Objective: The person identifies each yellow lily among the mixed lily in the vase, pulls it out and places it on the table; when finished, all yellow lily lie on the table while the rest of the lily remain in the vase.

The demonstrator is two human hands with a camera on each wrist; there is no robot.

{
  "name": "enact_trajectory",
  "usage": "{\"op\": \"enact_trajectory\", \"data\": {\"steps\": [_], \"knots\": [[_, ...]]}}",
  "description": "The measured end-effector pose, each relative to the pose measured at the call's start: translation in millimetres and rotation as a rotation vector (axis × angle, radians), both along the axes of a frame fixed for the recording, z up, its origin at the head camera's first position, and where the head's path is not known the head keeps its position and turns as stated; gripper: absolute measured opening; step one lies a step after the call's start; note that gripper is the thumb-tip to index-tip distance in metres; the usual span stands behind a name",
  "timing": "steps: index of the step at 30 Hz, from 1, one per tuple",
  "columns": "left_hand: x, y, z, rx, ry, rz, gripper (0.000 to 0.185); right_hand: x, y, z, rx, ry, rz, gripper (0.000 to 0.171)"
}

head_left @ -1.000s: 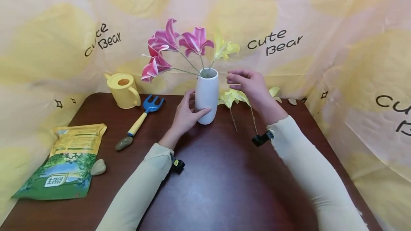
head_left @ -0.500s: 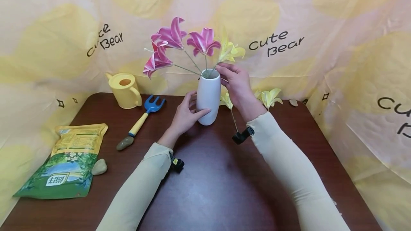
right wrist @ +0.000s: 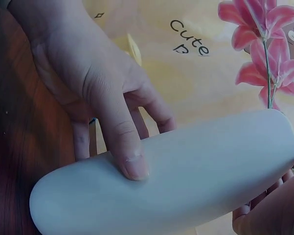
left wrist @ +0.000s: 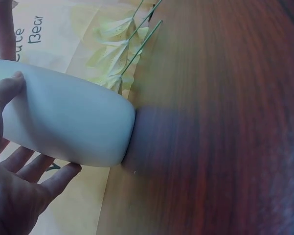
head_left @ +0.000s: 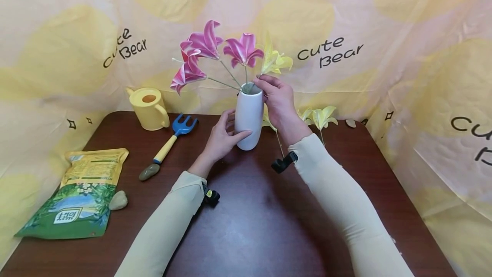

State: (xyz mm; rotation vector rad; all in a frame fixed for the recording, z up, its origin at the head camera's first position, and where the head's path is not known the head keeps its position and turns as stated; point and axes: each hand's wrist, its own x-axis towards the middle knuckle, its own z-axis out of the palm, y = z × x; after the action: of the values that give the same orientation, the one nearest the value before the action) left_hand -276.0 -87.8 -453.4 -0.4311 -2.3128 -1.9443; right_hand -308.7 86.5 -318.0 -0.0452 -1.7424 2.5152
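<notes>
A white vase (head_left: 249, 119) stands upright on the table, with pink lilies (head_left: 243, 49) and one yellow lily (head_left: 274, 60) leaning out of its mouth. My left hand (head_left: 223, 138) grips the vase low on its left side; the left wrist view shows that hand's thumb and fingers on opposite sides of the white wall. At the rim's right, my right hand (head_left: 280, 99) pinches the yellow lily's stem just below the bloom. The exact fingertip contact is partly hidden. In the right wrist view only part of my right hand (right wrist: 274, 210) shows, beside the vase.
Several more yellow lilies (head_left: 322, 118) lie behind my right hand. To the left are a yellow watering can (head_left: 147, 110), a blue garden fork (head_left: 174, 136), two stones (head_left: 118, 200) and a green-yellow bag (head_left: 78, 195). A printed curtain encloses the table's back and sides.
My right hand has moved left from beside the vase to the yellow lily's stem and now pinches it. My left hand keeps its hold on the vase.
</notes>
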Motion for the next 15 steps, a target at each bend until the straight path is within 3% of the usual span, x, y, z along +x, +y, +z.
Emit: {"op": "enact_trajectory", "data": {"steps": [7, 15], "knots": [[-0.8, 0, -0.8, -0.011, 0.000, -0.001, 0.084, -3.3, 5, 6.0, 0.019, 0.055, -0.010, 0.012], [-1.4, -1, -1.0, -0.016, 0.004, -0.001, 0.084, -9.3, 17, 30.5, -0.033, 0.114, -0.011, 0.017]]}}
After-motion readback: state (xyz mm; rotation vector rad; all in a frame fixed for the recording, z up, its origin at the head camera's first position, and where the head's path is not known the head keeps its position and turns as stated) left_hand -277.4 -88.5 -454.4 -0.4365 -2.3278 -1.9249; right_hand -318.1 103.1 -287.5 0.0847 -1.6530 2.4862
